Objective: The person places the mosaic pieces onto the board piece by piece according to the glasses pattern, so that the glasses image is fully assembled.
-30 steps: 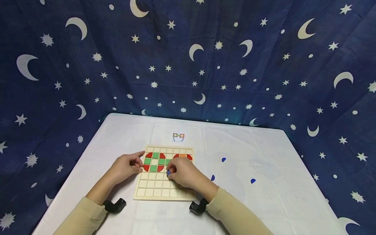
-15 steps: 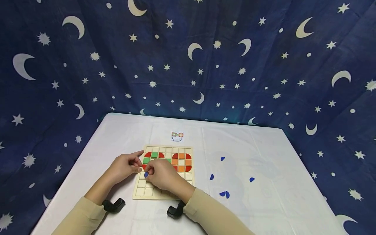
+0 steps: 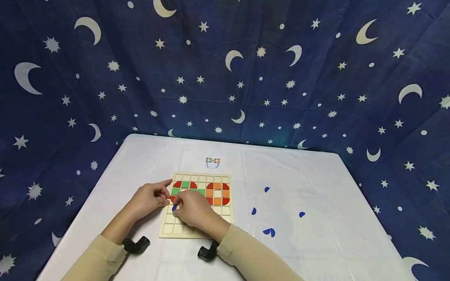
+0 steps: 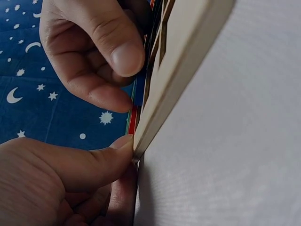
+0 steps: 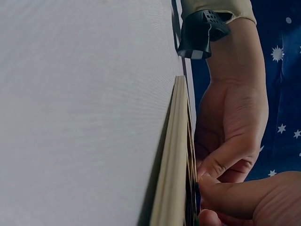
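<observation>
A pale wooden grid board [image 3: 168, 229] lies on the table, with red, green and orange tiles in its upper rows. My left hand [image 3: 149, 199] grips the board's left edge; in the left wrist view the thumb presses on the rim with a finger beneath. Over the board's left side, my right hand [image 3: 194, 207] pinches a blue round-edged tile [image 3: 174, 208] low over the cells just below the red and green ring. That hand covers part of the ring. The blue tile [image 4: 139, 87] also shows against the board in the left wrist view.
Several loose blue tiles lie right of the board, among them one nearer tile [image 3: 254, 211] and one farther right [image 3: 302, 214]. A small printed pattern card [image 3: 212, 162] lies behind the board. A starry dark blue cloth [image 3: 246, 70] hangs beyond the white table [image 3: 281, 168].
My right hand has moved left across the board with the blue tile, from the middle to the left side, then stayed nearly still. The left hand keeps its grip on the edge.
</observation>
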`<state>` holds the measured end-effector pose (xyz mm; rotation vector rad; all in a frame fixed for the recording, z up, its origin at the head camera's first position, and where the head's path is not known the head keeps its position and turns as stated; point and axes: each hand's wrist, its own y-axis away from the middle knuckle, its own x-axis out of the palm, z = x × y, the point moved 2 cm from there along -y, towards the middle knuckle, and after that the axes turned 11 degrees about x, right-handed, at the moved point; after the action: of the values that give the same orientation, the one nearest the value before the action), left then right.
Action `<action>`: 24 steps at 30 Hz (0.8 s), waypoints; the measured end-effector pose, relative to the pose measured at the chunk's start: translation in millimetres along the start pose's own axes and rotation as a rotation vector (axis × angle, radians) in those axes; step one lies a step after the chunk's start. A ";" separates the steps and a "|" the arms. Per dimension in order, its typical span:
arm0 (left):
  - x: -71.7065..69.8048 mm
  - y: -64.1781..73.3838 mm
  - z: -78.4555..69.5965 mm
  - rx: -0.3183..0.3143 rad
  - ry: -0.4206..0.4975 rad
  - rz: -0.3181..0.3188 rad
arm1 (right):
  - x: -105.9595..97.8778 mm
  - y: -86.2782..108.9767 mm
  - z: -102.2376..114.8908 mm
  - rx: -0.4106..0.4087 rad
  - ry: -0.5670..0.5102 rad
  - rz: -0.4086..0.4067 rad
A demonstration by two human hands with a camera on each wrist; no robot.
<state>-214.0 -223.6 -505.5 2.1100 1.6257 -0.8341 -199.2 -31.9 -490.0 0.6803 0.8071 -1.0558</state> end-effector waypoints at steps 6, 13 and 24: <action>-0.1 0.0 -0.1 0.010 0.007 -0.005 | 1.3 0.7 0.1 -0.018 0.025 -0.031; -0.5 0.4 -0.3 0.000 -0.005 -0.005 | 2.1 0.9 3.7 -0.005 0.077 -0.041; 1.2 0.7 -3.4 -0.014 -0.002 -0.007 | -4.3 4.7 0.3 0.006 0.054 -0.020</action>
<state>-212.4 -220.9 -503.7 2.0952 1.6338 -0.8244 -195.9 -28.5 -485.8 0.7098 0.8593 -1.0614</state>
